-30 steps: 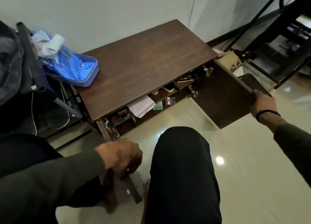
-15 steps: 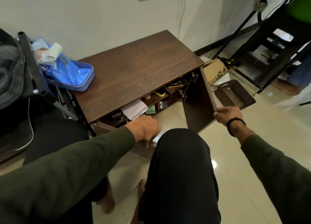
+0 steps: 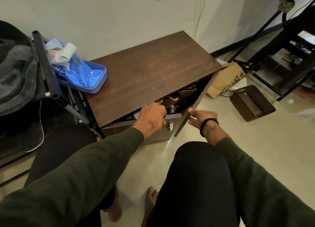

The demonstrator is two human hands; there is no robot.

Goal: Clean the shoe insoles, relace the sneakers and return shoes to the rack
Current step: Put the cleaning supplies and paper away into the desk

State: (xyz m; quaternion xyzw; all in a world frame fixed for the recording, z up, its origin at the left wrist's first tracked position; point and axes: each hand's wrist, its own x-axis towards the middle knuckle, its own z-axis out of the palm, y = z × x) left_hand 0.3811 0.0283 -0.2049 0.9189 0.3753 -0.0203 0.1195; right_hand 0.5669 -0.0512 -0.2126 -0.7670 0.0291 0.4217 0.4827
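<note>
Cabinet ahead of your hands, both doors ajar | left door under your left hand, fingers curled over its top edge | right door edge pinched by your right hand | blue tray far left on the top

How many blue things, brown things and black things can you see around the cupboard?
Blue: 2, the blue plastic tray and the blue crinkly wipes packet in it.
Brown: 3, the dark brown wooden cupboard, the tan paper bag, the dark brown perforated plastic basket.
Black: 1, the black wristband.
Total: 6.
</note>
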